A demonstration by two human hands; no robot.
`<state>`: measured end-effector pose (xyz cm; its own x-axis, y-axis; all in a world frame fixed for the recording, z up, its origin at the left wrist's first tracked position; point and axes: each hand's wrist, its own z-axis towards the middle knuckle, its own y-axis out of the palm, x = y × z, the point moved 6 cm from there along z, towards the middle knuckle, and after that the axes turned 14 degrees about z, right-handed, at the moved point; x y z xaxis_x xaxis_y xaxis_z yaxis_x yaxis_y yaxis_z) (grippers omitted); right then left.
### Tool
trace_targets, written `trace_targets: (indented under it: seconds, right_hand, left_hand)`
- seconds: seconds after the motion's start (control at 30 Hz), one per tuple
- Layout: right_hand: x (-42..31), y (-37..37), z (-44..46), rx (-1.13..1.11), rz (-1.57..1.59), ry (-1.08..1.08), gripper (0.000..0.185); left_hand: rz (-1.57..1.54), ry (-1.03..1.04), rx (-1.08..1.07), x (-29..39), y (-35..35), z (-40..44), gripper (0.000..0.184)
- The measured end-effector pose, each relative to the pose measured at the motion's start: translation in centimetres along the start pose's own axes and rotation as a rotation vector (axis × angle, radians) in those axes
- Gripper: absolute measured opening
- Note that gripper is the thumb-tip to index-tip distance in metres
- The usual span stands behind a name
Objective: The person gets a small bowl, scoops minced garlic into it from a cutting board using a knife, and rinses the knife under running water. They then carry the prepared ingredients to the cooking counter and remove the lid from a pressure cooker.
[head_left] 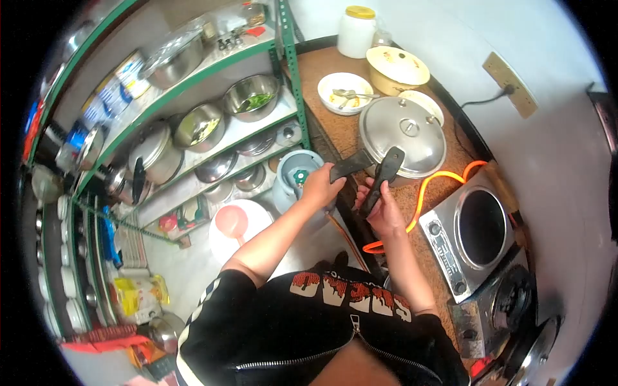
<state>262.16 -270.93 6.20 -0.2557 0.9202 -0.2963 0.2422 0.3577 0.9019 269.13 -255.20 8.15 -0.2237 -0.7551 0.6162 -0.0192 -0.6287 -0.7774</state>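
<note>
A silver pressure cooker sits on the brown counter, its domed lid in place. Two black handles stick out from it toward me, spread apart at an angle. My left hand is closed around the left handle. In my right hand is the other handle, which appears to belong to the lid; my fingers wrap it from below. Behind the cooker are a white bowl with spoons and a cream lidded pot.
An induction-style cooktop and a black gas burner stand on the right. An orange hose curves across the counter. Left of me, a green-framed shelf holds steel pots and bowls. Below are a gas cylinder and a white bucket.
</note>
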Motion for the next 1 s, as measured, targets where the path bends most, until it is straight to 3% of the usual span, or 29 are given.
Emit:
trace_targets:
  seconds: [0.1,0.13,0.3,0.5,0.77,1.0]
  right_hand:
    - [0.0,0.3,0.7,-0.084,0.084,0.075,0.04]
    - [-0.1,0.2,0.6,0.009,0.04,0.069,0.037]
    - [-1.4,-0.1,-0.2,0.074,-0.092,0.014,0.018]
    - [-3.5,0.7,-1.7,0.125,-0.244,-0.017,0.026]
    - [-5.3,1.8,-2.6,0.053,-0.198,-0.027,0.022]
    - [-9.5,4.4,-4.7,0.065,-0.163,-0.254,0.013]
  left_hand:
    - [0.121,-0.044,-0.061,-0.2,0.1,0.3,0.044]
    - [0.104,-0.036,-0.121,0.1,0.0,0.2,0.045]
    - [0.261,-0.046,-0.26,2.0,0.5,-0.3,0.047]
    - [0.227,0.068,-0.333,4.2,3.1,1.7,0.069]
    - [0.289,-0.069,-0.32,4.7,3.7,3.2,0.053]
    - [0.184,-0.023,-0.286,4.3,4.1,2.9,0.04]
